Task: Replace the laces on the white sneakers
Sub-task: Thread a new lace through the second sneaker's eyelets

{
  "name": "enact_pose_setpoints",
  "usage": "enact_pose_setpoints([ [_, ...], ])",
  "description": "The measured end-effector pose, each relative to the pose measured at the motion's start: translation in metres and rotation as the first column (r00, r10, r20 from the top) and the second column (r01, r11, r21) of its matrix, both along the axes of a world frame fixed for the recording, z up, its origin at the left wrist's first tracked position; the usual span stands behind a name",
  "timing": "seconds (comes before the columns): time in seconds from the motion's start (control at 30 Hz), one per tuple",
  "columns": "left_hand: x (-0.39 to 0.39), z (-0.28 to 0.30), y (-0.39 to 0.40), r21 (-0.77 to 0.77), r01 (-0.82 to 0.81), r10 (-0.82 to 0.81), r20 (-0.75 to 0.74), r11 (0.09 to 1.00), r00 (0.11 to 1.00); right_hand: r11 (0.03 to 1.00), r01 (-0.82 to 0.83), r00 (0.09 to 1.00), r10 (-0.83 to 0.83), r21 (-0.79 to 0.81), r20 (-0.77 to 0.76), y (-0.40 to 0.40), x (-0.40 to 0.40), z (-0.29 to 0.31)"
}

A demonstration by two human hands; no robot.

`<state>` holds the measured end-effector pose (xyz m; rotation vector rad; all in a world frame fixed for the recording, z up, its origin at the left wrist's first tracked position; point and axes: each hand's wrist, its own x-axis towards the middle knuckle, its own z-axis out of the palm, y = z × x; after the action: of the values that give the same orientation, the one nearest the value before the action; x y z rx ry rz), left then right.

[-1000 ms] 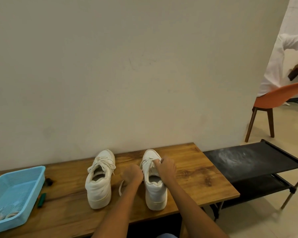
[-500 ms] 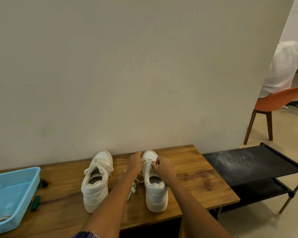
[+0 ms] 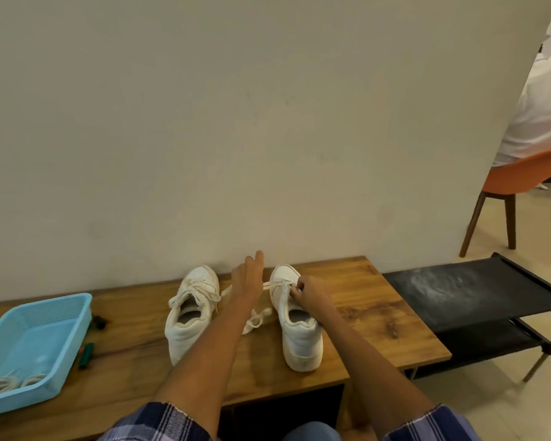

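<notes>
Since half a second ago the left hand has pulled away from the right sneaker toward the wall, drawing the lace out sideways from the eyelets; its outer fingers stick up straight, and whether the thumb and forefinger pinch the lace cannot be told, since the back of the hand hides them. The right hand has stayed on the tongue area, fingers curled and pinching the lace at the upper eyelets. A loose length of the same lace lies bunched on the wood between the two shoes. Both sneakers stand upright near the far edge of the wooden table, toes to the wall; the left sneaker is laced. Near the left edge sits a blue plastic basket with coiled white laces in its near corner. Just beside the basket lie a green marker and a small dark object. Past the table's right edge stands a black fabric rack, and beyond it an orange chair with a person in a white shirt seated.
</notes>
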<state>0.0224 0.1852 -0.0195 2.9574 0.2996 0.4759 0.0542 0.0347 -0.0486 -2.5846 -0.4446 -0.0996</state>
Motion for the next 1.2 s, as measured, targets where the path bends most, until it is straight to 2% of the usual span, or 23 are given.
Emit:
enact_pose_setpoints([
  [0.07,-0.002,0.016,0.011,-0.014,0.014,-0.015,-0.098,1.0,0.995,0.999,-0.007,1.0,0.006,-0.033,-0.02,0.0,-0.001,0.002],
  [0.13,-0.005,0.034,0.021,-0.267,0.014,-0.048,-0.119,0.964,0.992,0.999,-0.008,0.998,0.005,-0.049,-0.068,-0.001,-0.002,0.005],
  [0.17,-0.007,0.045,0.023,-0.472,0.016,-0.053,-0.066,0.881,0.996,0.999,-0.008,0.995,0.004,-0.045,-0.097,-0.001,-0.003,0.009],
  [0.2,-0.012,0.056,0.023,-0.685,0.032,-0.033,0.011,0.728,0.999,0.999,-0.011,0.992,0.004,-0.053,-0.127,-0.001,-0.003,0.013],
  [0.23,-0.017,0.068,0.022,-0.85,0.071,0.019,0.095,0.522,0.995,0.996,-0.024,0.989,0.011,-0.089,-0.149,-0.001,-0.003,0.02],
  [0.27,-0.022,0.081,0.021,-0.937,0.123,0.089,0.16,0.326,0.983,0.987,-0.042,0.985,0.014,-0.157,-0.172,-0.001,-0.003,0.029],
  [0.3,-0.026,0.093,0.02,-0.967,0.179,0.147,0.207,0.181,0.967,0.968,-0.067,0.982,0.021,-0.241,-0.19,0.0,-0.003,0.037],
  [0.37,-0.031,0.115,0.018,-0.964,0.264,0.19,0.266,0.036,0.945,0.933,-0.084,0.987,0.029,-0.35,-0.16,0.002,-0.004,0.057],
  [0.4,-0.033,0.123,0.018,-0.957,0.29,0.181,0.283,-0.012,0.942,0.945,-0.058,0.994,0.026,-0.321,-0.102,0.005,-0.007,0.068],
  [0.43,-0.034,0.13,0.016,-0.95,0.307,0.159,0.294,-0.065,0.943,0.975,-0.031,0.999,0.024,-0.22,-0.036,0.009,-0.011,0.079],
  [0.5,-0.034,0.134,0.011,-0.938,0.315,0.097,0.303,-0.146,0.948,0.98,-0.101,0.994,0.105,0.172,-0.012,0.021,-0.024,0.1],
  [0.57,-0.032,0.131,0.006,-0.947,0.308,0.063,0.304,-0.086,0.951,0.805,-0.169,0.914,0.344,0.569,-0.215,0.033,-0.042,0.121],
  [0.6,-0.03,0.128,0.003,-0.952,0.306,0.06,0.305,-0.01,0.951,0.734,-0.161,0.849,0.444,0.66,-0.287,0.036,-0.05,0.127],
  [0.63,-0.029,0.122,0.002,-0.949,0.304,0.059,0.31,0.084,0.949,0.706,-0.163,0.809,0.495,0.689,-0.317,0.037,-0.055,0.13],
  [0.67,-0.028,0.117,0.002,-0.931,0.297,0.059,0.316,0.213,0.947,0.723,-0.167,0.813,0.486,0.67,-0.321,0.034,-0.057,0.131],
  [0.73,-0.031,0.109,0.008,-0.813,0.243,0.066,0.325,0.53,0.943,0.757,-0.124,0.871,0.392,0.641,-0.295,0.024,-0.05,0.131],
  [0.77,-0.033,0.104,0.014,-0.718,0.209,0.062,0.332,0.664,0.941,0.731,-0.069,0.893,0.349,0.679,-0.284,0.017,-0.044,0.133],
  [0.83,-0.035,0.092,0.026,-0.548,0.149,0.031,0.305,0.823,0.952,0.582,0.068,0.923,0.272,0.811,-0.273,-0.002,-0.031,0.141],
  [0.93,-0.037,0.08,0.035,-0.458,0.067,0.04,0.221,0.886,0.975,0.338,0.199,0.961,0.116,0.92,-0.251,-0.032,-0.016,0.158],
  [1.03,-0.035,0.081,0.024,-0.436,-0.102,0.126,0.028,0.894,0.992,0.253,0.235,0.971,-0.018,0.938,-0.239,-0.051,-0.01,0.166],
  [1.1,-0.034,0.089,0.012,-0.355,-0.224,0.169,-0.178,0.908,0.969,0.308,0.219,0.975,-0.021,0.926,-0.223,-0.053,-0.011,0.166],
  [1.17,-0.029,0.096,0.0,-0.319,-0.248,0.143,-0.317,0.915,0.937,0.502,0.159,0.97,0.083,0.85,-0.23,-0.048,-0.013,0.163],
  [1.2,-0.027,0.103,-0.009,-0.38,-0.209,0.085,-0.317,0.901,0.945,0.618,0.108,0.953,0.158,0.779,-0.257,-0.044,-0.016,0.162],
])
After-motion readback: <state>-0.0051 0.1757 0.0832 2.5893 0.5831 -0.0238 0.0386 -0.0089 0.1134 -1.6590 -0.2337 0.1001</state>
